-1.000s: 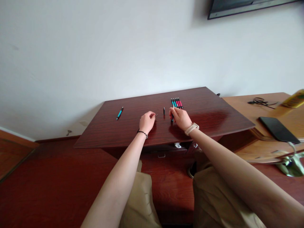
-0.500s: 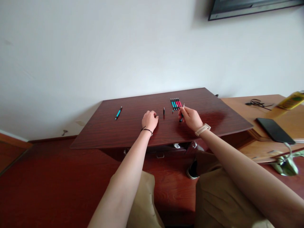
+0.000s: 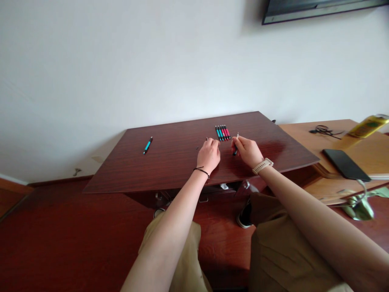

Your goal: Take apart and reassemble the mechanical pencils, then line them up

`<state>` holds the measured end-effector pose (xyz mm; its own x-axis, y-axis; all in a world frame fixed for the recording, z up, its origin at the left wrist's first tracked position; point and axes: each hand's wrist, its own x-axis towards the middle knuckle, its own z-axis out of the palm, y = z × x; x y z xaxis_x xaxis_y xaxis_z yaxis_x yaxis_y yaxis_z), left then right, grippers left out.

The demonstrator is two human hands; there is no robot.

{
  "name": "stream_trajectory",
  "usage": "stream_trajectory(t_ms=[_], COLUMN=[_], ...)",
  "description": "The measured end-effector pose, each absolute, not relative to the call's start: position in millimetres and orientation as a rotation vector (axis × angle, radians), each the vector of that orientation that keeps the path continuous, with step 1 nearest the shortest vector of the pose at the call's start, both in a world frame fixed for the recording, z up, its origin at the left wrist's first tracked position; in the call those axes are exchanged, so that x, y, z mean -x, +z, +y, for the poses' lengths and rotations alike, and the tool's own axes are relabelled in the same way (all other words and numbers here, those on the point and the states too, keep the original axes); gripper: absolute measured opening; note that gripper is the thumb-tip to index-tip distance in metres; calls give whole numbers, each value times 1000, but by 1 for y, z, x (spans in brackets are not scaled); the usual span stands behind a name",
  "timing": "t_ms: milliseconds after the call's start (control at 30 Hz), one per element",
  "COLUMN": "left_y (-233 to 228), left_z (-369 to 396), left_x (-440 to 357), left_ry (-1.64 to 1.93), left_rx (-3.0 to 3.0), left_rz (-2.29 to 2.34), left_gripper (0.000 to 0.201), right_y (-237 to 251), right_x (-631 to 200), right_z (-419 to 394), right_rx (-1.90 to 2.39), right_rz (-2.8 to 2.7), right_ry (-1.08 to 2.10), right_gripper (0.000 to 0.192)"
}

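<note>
A person sits at a dark reddish-brown wooden tabletop (image 3: 170, 162), seen from a camera on their head, with both bare forearms stretched out over it.

The right hand (image 3: 247, 151) has a pale watch at the wrist and holds a slim pen part (image 3: 236, 145), fingers closed around its lower half. The part stands tilted, its pale tip pointing up and away from the person and its dark end down toward the table. Its long axis runs roughly near to far.

The left hand (image 3: 209, 155) wears a thin black cord at the wrist and rests knuckles-up on the table, just left of the right hand. Its fingers are curled together; whether they pinch anything cannot be told. At its far fingertips a small dark pen piece (image 3: 207, 138) pokes out, lying on the table. A tiny dark speck (image 3: 197, 148), too small to identify, lies just left of the hand.

Just beyond and between the two hands is a row of pens (image 3: 223, 132), teal and pink with black ends, lying side by side and touching, each pointing near to far. The right hand is the nearer one to this row. A single teal pen (image 3: 147, 145) lies well apart to the far left of the table.

To the right, on a lighter wooden surface (image 3: 340, 138), lie a black phone (image 3: 346, 164), a coiled dark cable (image 3: 323, 130) and a yellow bottle (image 3: 368, 125) on its side.
</note>
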<state>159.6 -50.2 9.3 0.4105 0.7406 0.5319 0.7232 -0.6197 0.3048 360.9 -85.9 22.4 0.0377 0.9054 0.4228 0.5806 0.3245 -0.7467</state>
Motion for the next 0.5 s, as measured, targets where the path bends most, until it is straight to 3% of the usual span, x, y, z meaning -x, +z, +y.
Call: stream_trajectory(t_ms=[500], left_y=[-1], left_z=[-56], left_x=[-208], left_ry=[842], left_rx=[-2627], left_rz=[1523], left_gripper=[28], right_y=[19], right_x=[-361], right_z=[-86], right_rx=[1335], right_rz=[-1614], right_ry=[466], right_gripper=[65])
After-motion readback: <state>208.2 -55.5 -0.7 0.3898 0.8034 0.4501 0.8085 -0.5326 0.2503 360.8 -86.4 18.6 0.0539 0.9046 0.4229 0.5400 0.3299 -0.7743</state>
